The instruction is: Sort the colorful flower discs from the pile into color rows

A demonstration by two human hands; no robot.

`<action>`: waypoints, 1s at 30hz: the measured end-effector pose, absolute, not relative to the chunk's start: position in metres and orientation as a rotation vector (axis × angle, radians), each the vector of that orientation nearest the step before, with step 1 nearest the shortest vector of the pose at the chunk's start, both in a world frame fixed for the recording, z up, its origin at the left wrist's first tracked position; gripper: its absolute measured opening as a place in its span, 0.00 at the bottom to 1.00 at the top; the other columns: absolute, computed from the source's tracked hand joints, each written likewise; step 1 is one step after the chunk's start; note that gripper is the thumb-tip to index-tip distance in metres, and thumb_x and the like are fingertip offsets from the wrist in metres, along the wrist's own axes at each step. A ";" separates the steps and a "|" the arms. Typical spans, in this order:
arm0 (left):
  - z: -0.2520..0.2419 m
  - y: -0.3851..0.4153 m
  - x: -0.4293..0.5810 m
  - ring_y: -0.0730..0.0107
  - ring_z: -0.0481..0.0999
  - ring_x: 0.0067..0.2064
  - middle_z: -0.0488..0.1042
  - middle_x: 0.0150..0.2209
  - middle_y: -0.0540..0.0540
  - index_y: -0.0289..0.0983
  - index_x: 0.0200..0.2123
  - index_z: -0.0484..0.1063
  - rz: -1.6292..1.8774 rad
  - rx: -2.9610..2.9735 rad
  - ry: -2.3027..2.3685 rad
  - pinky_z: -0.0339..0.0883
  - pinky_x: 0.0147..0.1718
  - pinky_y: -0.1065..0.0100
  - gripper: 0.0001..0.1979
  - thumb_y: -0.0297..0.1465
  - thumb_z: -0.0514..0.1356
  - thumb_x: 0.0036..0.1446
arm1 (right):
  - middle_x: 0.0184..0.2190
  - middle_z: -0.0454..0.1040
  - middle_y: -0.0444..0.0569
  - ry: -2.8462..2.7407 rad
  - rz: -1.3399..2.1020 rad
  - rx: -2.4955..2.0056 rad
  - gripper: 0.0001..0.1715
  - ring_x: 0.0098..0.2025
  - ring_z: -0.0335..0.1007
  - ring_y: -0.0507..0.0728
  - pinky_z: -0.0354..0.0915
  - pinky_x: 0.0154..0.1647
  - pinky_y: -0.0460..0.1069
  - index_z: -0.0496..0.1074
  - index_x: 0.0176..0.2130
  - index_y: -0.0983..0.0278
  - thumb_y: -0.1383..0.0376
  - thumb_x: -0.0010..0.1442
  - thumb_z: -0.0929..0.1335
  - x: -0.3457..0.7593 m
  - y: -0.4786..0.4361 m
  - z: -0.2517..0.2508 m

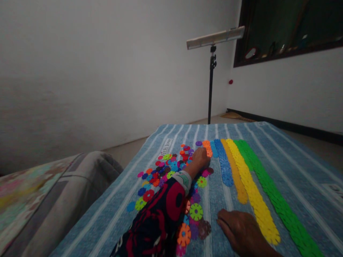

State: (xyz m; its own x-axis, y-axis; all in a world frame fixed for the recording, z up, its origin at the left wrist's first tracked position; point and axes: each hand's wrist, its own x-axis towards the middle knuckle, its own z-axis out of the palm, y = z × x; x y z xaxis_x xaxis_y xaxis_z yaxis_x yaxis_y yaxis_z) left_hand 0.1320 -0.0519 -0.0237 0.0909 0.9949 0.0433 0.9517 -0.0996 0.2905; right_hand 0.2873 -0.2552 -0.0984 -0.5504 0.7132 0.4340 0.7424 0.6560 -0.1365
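Note:
My left hand [200, 159], in a dark patterned sleeve, reaches to the near end of a short row of orange notched discs [207, 145]. Its fingers are bent down and closed; whatever they pinch is hidden. Beneath and beside that arm lies a loose pile of mixed-colour flower-shaped plastic discs [166, 167]. My right hand [239, 228] rests on the cloth with its fingers curled in, and nothing shows in them. It lies left of the long yellow row [257, 200] of overlapping discs, below the end of the amber row [239, 185].
The rows stand on a blue striped cloth [118, 203]: a blue row [225, 167], a short light-blue row [214, 148] and a long green row [276, 196]. Behind the table stands a lamp panel [217, 38] on a black pole [210, 92]. A cloth-covered seat [88, 175] is at left.

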 end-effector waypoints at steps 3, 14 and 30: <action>-0.021 -0.061 0.125 0.54 0.76 0.50 0.76 0.49 0.34 0.33 0.49 0.73 0.344 2.198 1.965 0.68 0.43 0.64 0.18 0.29 0.60 0.54 | 0.20 0.75 0.40 -2.410 -0.069 -1.117 0.12 0.22 0.73 0.53 0.52 0.23 0.47 0.68 0.31 0.58 0.66 0.66 0.61 0.290 -0.256 -0.100; 0.001 -0.104 0.038 0.55 0.75 0.51 0.78 0.46 0.37 0.36 0.44 0.77 0.256 2.140 2.162 0.66 0.46 0.65 0.13 0.33 0.57 0.59 | 0.20 0.74 0.39 -2.404 -0.055 -1.078 0.14 0.22 0.74 0.52 0.58 0.23 0.45 0.69 0.31 0.58 0.66 0.67 0.60 0.292 -0.257 -0.102; -0.017 -0.178 -0.054 0.61 0.76 0.48 0.79 0.44 0.43 0.38 0.41 0.78 0.523 2.214 2.066 0.66 0.49 0.65 0.12 0.29 0.57 0.57 | 0.22 0.77 0.40 -2.433 0.078 -1.150 0.15 0.24 0.76 0.53 0.62 0.24 0.46 0.72 0.33 0.56 0.62 0.67 0.60 0.300 -0.253 -0.106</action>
State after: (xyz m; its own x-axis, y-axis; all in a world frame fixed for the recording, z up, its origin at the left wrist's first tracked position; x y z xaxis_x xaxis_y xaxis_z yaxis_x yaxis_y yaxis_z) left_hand -0.0541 -0.1778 -0.0174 0.0391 0.9793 0.1988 0.9560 -0.0946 0.2778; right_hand 0.2996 -0.2535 -0.1059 -0.5541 0.7463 0.3688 0.7211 0.6517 -0.2354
